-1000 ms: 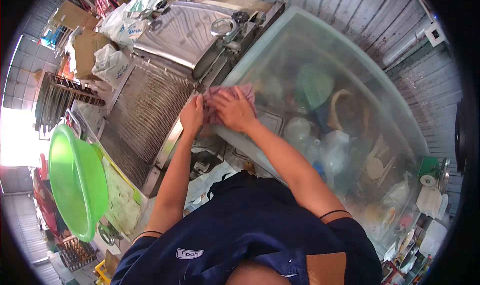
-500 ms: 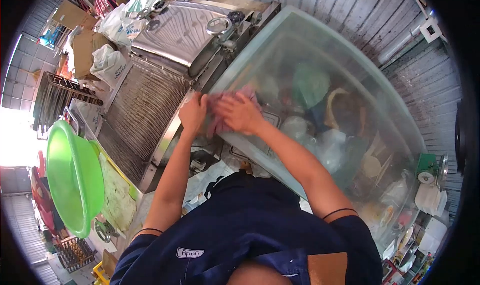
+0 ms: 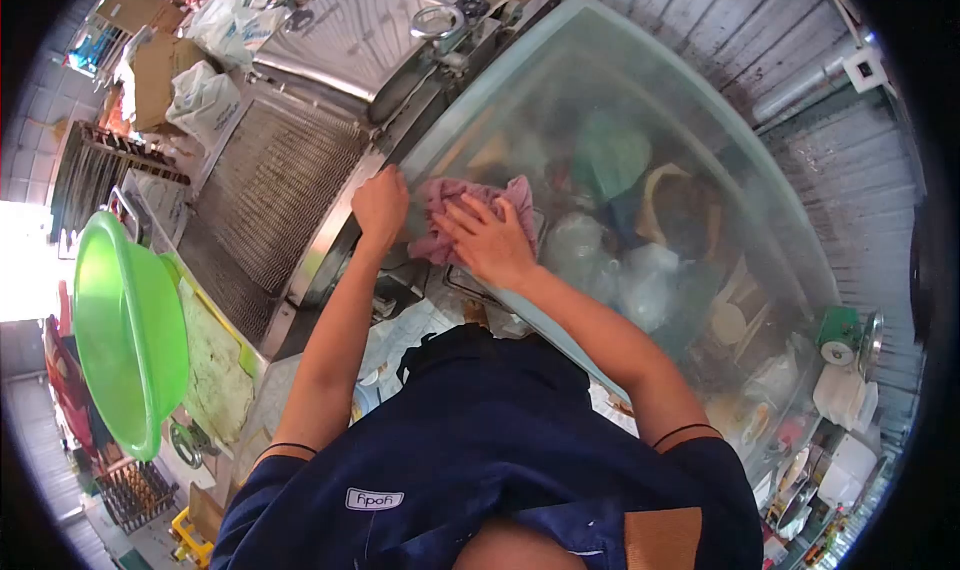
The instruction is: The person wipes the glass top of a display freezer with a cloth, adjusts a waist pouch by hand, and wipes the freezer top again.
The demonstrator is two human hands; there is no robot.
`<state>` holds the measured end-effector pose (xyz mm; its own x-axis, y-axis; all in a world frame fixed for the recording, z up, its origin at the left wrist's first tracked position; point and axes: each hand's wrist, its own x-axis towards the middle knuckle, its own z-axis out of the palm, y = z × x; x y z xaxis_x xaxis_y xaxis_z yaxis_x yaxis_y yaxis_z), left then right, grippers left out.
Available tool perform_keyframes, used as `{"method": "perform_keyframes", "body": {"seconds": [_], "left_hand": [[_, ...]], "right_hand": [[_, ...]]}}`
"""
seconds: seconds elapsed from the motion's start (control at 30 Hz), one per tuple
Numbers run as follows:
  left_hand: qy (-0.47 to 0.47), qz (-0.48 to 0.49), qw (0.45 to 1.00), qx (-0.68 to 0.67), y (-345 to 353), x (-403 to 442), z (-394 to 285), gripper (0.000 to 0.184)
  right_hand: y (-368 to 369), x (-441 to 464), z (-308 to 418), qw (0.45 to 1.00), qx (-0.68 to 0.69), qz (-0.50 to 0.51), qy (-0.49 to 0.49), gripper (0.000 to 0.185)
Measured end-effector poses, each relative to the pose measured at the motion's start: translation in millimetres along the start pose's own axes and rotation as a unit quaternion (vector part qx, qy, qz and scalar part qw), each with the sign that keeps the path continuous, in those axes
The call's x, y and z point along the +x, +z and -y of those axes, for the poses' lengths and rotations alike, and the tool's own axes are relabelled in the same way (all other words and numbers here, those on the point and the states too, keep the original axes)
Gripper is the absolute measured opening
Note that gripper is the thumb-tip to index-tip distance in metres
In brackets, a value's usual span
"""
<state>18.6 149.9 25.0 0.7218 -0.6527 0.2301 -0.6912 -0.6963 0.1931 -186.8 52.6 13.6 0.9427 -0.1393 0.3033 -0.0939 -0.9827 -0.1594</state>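
A crumpled pink cloth (image 3: 470, 208) lies at the near left corner of a large cloudy see-through lid (image 3: 690, 160). My right hand (image 3: 492, 242) presses on the cloth with its fingers spread over it. Just left of the cloth, my left hand (image 3: 382, 206) is closed at the edge between the lid and the metal machine (image 3: 345, 42); what its fingers hold, if anything, is hidden. Beside it is the machine's ridged metal bed (image 3: 280, 175). Through the lid show blurred bags and containers.
At the left stands a green basin (image 3: 125, 335) near a yellow-edged board (image 3: 215, 370). White bags (image 3: 205, 100) and a cardboard box (image 3: 160, 80) are at the upper left. A green scale (image 3: 838, 335) stands at the right.
My right hand and the cloth have moved slightly right, away from my left hand. My left hand has curled more closed. The whole view has shifted a little.
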Motion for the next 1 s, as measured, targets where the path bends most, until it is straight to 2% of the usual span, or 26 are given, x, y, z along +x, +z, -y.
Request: {"method": "perform_keyframes", "body": {"seconds": [0.07,0.13,0.17,0.23,0.27,0.3,0.37,0.4,0.47,0.53,0.57,0.63,0.73,0.8,0.87,1.0], "left_hand": [[0.020,0.007,1.000,0.008,-0.7,3.5,-3.4,0.026],[-0.021,0.032,0.998,0.048,-1.9,9.8,-3.7,0.027],[-0.011,0.030,0.998,0.046,-1.1,12.4,-1.6,0.027],[-0.010,0.025,1.000,0.005,-3.9,15.8,2.4,0.028],[-0.038,0.069,0.996,-0.052,-3.4,14.6,1.8,0.031],[-0.032,0.066,0.996,-0.051,2.1,10.1,-1.4,0.031],[0.134,-0.054,0.985,-0.097,24.2,-1.3,-10.9,0.043],[0.138,-0.056,0.984,-0.101,26.2,-5.2,-24.0,0.043],[0.217,-0.015,0.967,-0.131,28.6,-16.1,-54.9,0.050],[0.235,-0.005,0.961,-0.146,32.5,-19.7,-83.5,0.049],[0.255,0.007,0.954,-0.160,33.7,-20.2,-95.8,0.049],[0.265,0.013,0.948,-0.173,44.0,-17.3,-113.1,0.049],[0.259,0.029,0.949,-0.179,56.3,-13.4,-137.5,0.050],[0.240,0.035,0.955,-0.170,59.5,-12.7,-146.4,0.050],[0.231,-0.005,0.963,-0.135,60.5,-18.1,-150.9,0.048],[0.219,0.018,0.967,-0.131,54.4,-18.6,-149.6,0.045]], "right_hand": [[7.2,3.9,5.2,1.000,-0.012,-0.007,0.013,0.057],[22.0,17.5,10.6,0.999,-0.003,-0.032,0.023,0.057],[23.8,18.6,10.5,0.999,-0.009,-0.036,0.031,0.057],[23.1,20.3,15.5,0.997,0.028,-0.048,0.047,0.058],[20.3,16.7,13.2,0.997,0.025,-0.055,0.051,0.058],[15.6,6.8,7.7,0.997,0.038,-0.049,0.039,0.059],[8.1,-15.3,-8.4,0.998,0.046,-0.043,0.031,0.060],[4.6,-27.5,-19.4,0.998,0.020,-0.040,0.046,0.060],[-4.1,-45.1,-44.8,0.998,-0.010,-0.034,0.061,0.059],[-14.3,-44.8,-78.3,0.980,-0.078,-0.018,0.184,0.059],[-18.7,-43.6,-92.5,0.979,-0.080,-0.017,0.185,0.059],[-29.1,-40.5,-115.7,0.961,-0.107,-0.019,0.255,0.057],[-31.8,-48.4,-109.3,0.955,-0.109,0.006,0.276,0.056],[-31.1,-64.9,-98.4,0.958,-0.107,-0.012,0.266,0.055],[-34.8,-71.3,-100.6,0.961,-0.102,-0.029,0.254,0.054],[-35.0,-56.5,-118.1,0.956,-0.117,-0.045,0.264,0.053]]}}
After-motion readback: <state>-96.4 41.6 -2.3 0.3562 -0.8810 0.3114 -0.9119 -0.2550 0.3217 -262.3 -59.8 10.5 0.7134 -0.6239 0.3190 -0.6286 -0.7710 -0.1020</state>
